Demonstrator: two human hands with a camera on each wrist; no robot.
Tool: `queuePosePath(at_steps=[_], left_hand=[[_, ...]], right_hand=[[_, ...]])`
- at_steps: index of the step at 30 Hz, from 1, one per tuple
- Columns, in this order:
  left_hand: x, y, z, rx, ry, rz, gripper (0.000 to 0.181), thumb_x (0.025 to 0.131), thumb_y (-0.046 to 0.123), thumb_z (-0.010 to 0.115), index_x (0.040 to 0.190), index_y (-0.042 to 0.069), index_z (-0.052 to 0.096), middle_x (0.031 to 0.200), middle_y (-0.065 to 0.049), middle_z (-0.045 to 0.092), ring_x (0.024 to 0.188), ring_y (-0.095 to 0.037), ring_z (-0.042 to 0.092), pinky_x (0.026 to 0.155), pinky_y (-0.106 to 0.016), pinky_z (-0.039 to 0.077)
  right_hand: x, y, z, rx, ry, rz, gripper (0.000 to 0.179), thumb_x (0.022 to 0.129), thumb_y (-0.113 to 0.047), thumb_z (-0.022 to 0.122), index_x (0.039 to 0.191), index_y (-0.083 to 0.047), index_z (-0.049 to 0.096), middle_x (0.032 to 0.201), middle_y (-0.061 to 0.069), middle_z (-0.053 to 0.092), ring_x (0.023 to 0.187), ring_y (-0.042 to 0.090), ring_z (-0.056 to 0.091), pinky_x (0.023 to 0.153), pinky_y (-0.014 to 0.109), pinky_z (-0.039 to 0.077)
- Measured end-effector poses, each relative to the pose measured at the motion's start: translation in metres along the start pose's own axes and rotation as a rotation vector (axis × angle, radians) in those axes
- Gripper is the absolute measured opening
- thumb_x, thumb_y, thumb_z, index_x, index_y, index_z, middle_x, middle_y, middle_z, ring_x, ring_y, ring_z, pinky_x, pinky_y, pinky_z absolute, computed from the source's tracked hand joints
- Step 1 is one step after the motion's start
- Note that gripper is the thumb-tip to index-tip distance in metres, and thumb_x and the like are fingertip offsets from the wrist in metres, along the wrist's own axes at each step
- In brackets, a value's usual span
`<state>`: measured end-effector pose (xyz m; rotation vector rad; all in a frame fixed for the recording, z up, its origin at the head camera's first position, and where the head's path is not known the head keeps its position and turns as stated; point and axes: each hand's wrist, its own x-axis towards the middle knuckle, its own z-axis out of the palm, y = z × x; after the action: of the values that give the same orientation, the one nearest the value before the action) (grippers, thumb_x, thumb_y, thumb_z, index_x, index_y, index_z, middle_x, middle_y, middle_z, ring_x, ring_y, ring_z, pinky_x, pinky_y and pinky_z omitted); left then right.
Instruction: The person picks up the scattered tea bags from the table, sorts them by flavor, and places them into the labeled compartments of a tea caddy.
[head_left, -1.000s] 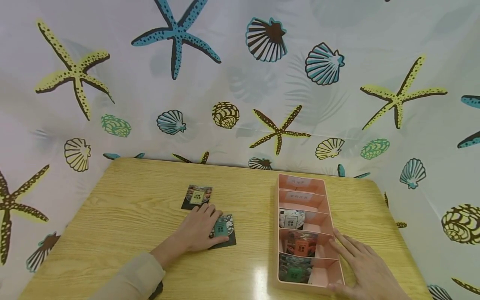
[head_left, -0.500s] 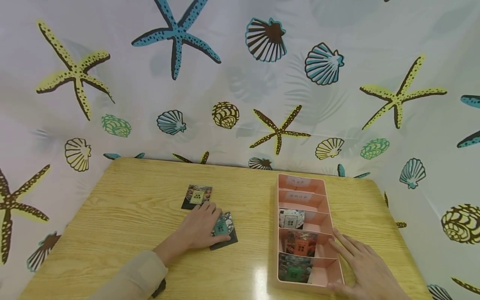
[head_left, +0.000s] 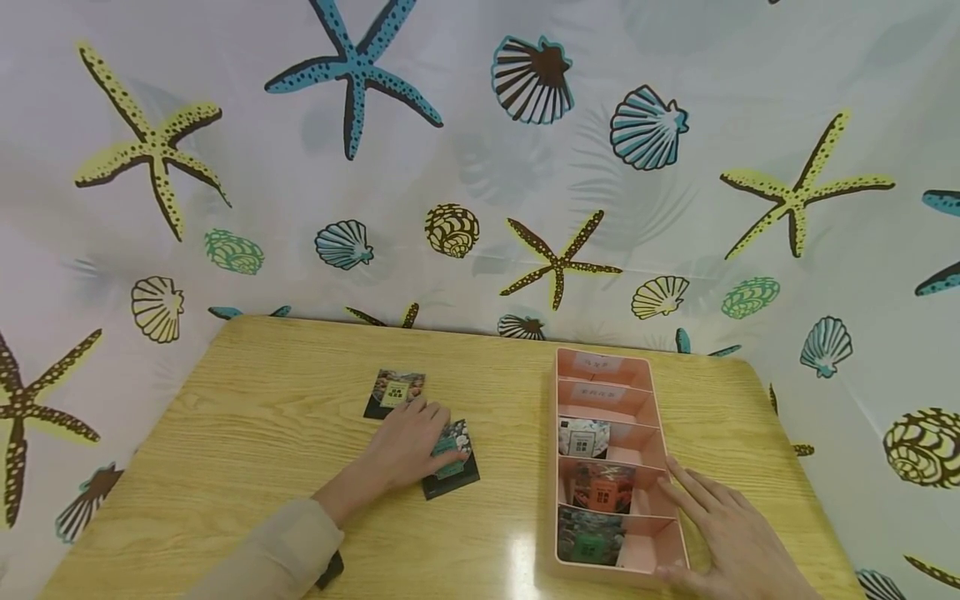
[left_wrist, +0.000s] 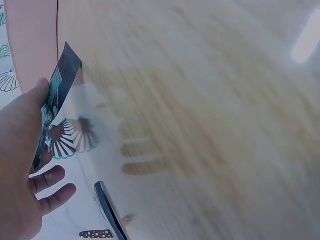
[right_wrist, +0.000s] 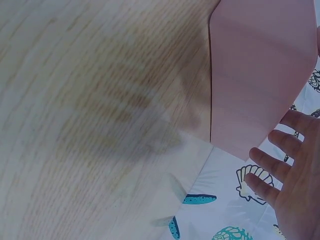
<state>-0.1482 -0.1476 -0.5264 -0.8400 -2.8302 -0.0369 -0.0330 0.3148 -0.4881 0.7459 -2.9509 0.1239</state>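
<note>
My left hand pinches a flat square tea sachet with a teal label, thumb on its printed face. In the left wrist view the sachet stands tilted, raised off the table. Just beyond the fingers lies another tea sachet with a yellow-green label. A pink divided box stands at the right. Against its right side rests my right hand, fingers extended. White, red and green labelled sachets sit in its three nearer compartments; the two far ones show only paper labels.
A dark packet lies partly hidden by the left sleeve. The wooden table ends at the back against a shell-and-starfish curtain. Thin dividers cross the box.
The teal-labelled sachet has turned slightly and come up in my left hand, which shifted a little right and away from me. My right hand and the box stay put.
</note>
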Motion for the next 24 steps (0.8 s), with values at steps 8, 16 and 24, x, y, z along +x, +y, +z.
queuePosePath(at_steps=[8,16,24], left_hand=[[0.004,0.001,-0.001,-0.027,0.071,0.025,0.033,0.107,0.047,0.059,0.097,0.016,0.064,0.088,-0.001,0.064,0.085,-0.022,0.057,0.081,-0.041,0.054],[0.013,0.004,-0.004,-0.052,0.078,0.019,0.034,0.111,0.044,0.052,0.103,0.018,0.073,0.093,0.001,0.071,0.089,-0.022,0.062,0.085,-0.044,0.056],[0.027,0.014,-0.011,-0.048,0.101,0.073,0.032,0.111,0.039,0.052,0.098,0.019,0.072,0.086,0.003,0.066,0.077,-0.016,0.052,0.077,-0.034,0.048]], right_hand=[[0.0,0.0,0.0,-0.006,-0.001,0.003,0.106,0.076,-0.076,0.076,0.162,-0.022,0.045,0.166,0.007,0.047,0.136,0.034,0.06,0.106,0.058,0.051],[0.001,0.0,-0.001,-0.006,0.001,0.002,0.105,0.076,-0.075,0.076,0.162,-0.022,0.044,0.167,0.007,0.046,0.136,0.034,0.06,0.106,0.058,0.051],[0.001,-0.001,-0.002,-0.007,-0.011,0.008,0.104,0.076,-0.074,0.076,0.16,-0.021,0.047,0.166,0.008,0.047,0.136,0.035,0.061,0.106,0.058,0.051]])
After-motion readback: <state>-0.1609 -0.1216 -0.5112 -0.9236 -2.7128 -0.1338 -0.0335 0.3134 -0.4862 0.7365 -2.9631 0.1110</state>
